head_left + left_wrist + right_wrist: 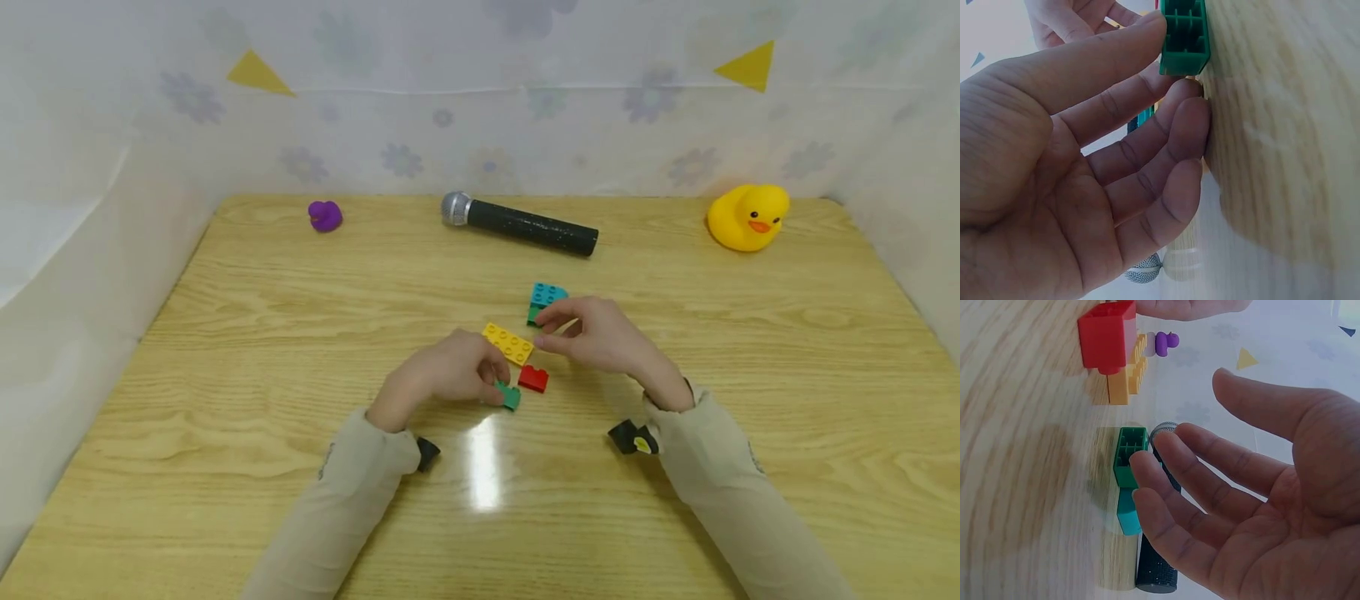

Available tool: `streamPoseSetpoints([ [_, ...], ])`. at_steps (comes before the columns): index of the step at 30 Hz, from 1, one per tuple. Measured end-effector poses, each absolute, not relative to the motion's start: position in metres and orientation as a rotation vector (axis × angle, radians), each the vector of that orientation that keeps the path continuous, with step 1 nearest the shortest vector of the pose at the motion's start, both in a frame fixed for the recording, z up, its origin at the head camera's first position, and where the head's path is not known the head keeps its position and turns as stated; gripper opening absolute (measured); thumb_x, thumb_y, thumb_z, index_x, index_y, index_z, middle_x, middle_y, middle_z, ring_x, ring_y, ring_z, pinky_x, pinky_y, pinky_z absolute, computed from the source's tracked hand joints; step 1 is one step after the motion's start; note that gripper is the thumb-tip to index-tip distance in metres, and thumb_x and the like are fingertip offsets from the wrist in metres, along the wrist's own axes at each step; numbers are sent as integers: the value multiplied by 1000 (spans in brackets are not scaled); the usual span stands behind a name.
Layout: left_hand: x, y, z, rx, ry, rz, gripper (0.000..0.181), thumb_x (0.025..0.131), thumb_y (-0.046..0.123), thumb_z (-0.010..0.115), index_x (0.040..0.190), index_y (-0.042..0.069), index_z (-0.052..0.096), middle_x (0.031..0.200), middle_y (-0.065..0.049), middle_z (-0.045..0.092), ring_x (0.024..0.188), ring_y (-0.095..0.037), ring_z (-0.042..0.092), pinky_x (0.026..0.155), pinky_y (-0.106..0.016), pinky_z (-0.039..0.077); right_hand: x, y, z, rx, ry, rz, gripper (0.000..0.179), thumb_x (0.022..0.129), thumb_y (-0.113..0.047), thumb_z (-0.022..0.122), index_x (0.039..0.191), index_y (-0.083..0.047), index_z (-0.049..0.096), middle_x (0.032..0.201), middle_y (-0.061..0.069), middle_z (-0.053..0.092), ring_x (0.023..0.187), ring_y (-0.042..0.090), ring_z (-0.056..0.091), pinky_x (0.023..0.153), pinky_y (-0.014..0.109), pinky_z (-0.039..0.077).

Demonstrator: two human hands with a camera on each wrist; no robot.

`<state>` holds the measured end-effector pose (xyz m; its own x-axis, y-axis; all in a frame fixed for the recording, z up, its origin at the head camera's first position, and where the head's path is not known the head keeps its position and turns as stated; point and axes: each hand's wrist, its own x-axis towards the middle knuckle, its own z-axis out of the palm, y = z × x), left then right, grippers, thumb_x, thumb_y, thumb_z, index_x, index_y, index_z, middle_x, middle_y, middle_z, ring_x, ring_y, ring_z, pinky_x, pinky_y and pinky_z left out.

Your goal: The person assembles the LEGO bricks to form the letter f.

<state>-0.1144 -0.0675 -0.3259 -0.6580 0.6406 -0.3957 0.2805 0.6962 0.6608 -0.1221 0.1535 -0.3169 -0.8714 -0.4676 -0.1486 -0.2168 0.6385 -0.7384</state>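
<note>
left hand [455, 367] in pinch on half-hidden green brick [512, 398], right hand [600, 335] loosely spread

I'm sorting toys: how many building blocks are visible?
5. Blue block and green block by the right hand, yellow block between the hands, red block nearer the viewer, second green block in the left hand. Hands may hide more.

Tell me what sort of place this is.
Likely a staged tabletop play area, perhaps a filming booth: a wood-grain table backed by flower-patterned white sheeting, with toy bricks on it.
</note>
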Motion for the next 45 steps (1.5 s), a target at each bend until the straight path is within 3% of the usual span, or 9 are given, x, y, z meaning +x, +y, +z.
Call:
streamPoseSetpoints([
  [18, -115, -70, -323, 697, 2364, 707, 18, 83, 17, 76, 89, 10, 61, 85, 1, 60, 79, -14, 54, 73, -27, 46, -124, 153, -319, -569, 2512, -1085, 33, 90, -16, 68, 116, 4, 64, 102, 14, 67, 86, 28, 67, 69, 33, 53],
  [45, -115, -73, -323, 718, 2405, 707, 26, 80, 14, 78, 89, 9, 54, 77, -1, 52, 72, -15, 48, 65, -26, 39, -123, 151, -325, -600, 2469, -985, 32, 87, -16, 71, 112, 3, 65, 95, 8, 68, 88, 23, 66, 79, 37, 53],
])
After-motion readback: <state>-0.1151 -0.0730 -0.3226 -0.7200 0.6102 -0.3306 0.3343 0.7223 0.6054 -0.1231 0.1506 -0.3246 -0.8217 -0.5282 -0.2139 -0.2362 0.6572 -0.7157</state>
